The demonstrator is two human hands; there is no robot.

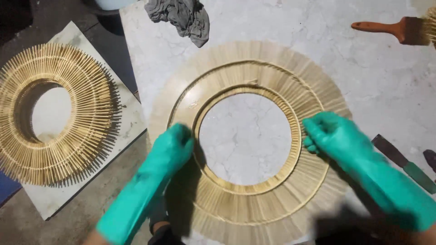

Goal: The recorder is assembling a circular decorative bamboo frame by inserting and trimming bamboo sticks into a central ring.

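Note:
A large flat ring of radiating pale wooden sticks (254, 68) lies on a white marble slab (363, 77). Two thin wooden hoops run around its inner part. My left hand (175, 145), in a green rubber glove, is closed on the ring's left inner band. My right hand (329, 134), also gloved in green, is closed on the right side of the ring, fingers curled over the sticks near the inner hoop. Marble shows through the ring's round opening.
A second stick ring (68, 113), darker and thicker, rests on a white board (131, 122) at the left. A grey rag (184, 16) lies at the slab's far edge. A brush with an orange handle (395, 29) sits top right. A flat green-handled tool (404, 163) lies right.

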